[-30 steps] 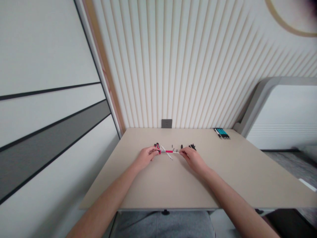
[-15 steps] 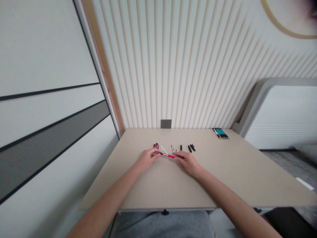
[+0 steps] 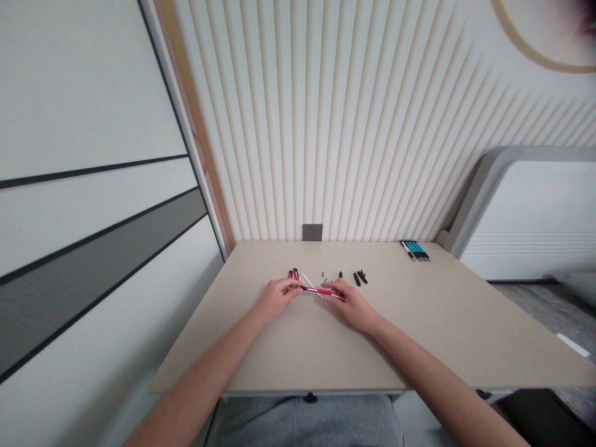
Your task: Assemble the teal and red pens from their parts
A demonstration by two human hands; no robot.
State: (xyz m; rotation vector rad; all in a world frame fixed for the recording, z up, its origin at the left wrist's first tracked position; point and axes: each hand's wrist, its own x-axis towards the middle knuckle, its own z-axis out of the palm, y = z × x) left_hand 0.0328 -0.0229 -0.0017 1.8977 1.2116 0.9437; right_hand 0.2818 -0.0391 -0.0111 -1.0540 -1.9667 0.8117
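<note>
Both my hands meet over one pink-red pen (image 3: pixel 319 290), held level above the middle of the worktop (image 3: pixel 395 335). The fingers of my left hand (image 3: pixel 278 297) are clamped on the end nearest them, and the fingers of my right hand (image 3: pixel 352 304) pinch the other end. Just behind lie a white rod (image 3: pixel 306 279), red-and-black pen pieces (image 3: pixel 292 274) and small black parts (image 3: pixel 357 279). A row of teal pens (image 3: pixel 415 250) sits near the far right corner. Wide open worktop stretches to my right and toward the near edge. Any print on the pens is too small to read.
</note>
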